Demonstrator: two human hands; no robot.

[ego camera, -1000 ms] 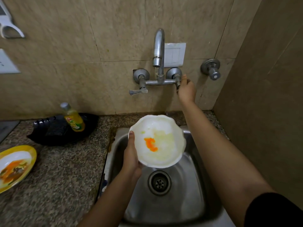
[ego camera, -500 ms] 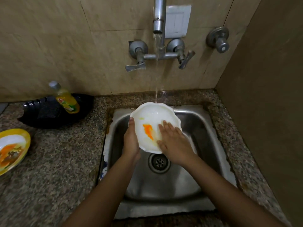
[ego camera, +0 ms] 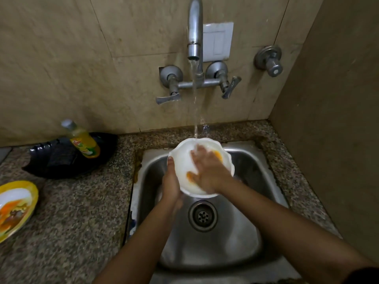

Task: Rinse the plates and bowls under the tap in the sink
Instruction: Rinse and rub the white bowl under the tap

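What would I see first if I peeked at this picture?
Water pours from the tap on the wall, straight down onto a white plate held over the sink. The left hand grips the plate's edge while the right hand lies flat on it, rubbing at orange smears. On the counter to the left, a yellow plate waits, dirty.

home kitchen: sink [ego camera: 254, 167], tap [ego camera: 194, 37], granite counter [ego camera: 82, 212]

A: Bowl [ego camera: 184, 160]?
B: White, orange smears.
A: Sink [ego camera: 235, 232], tap [ego camera: 194, 33]?
B: Grey steel.
A: Counter [ego camera: 71, 212]?
B: Speckled brown-grey granite.
A: Bottle [ego camera: 84, 141]?
B: Yellow, grey cap.
A: Tray [ego camera: 61, 160]?
B: Black.
A: Plate [ego camera: 16, 206]?
B: Yellow rim, white centre, orange residue.
A: Wall [ego camera: 61, 58]?
B: Beige tile.
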